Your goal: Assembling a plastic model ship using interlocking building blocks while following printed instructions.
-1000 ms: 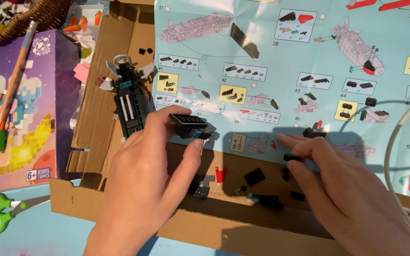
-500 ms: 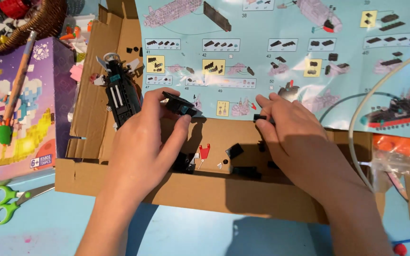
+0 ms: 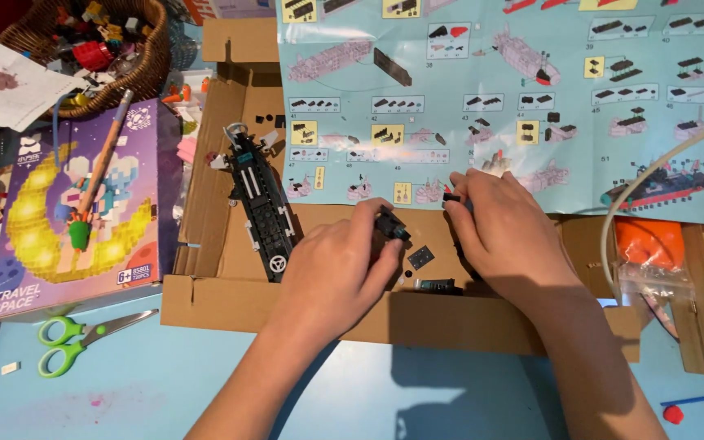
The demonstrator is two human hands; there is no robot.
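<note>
left hand pinching a black brick piece, right hand fingertips closed on a tiny black-red brick, above cardboard tray

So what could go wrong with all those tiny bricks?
The left hand pinches a small black piece by its fingertips, and the right hand holds another tiny one; either might slip into the cardboard tray. Loose black bricks lie close under both hands and could be swept away. The left forearm could also nudge the black ship model beside it.
</note>
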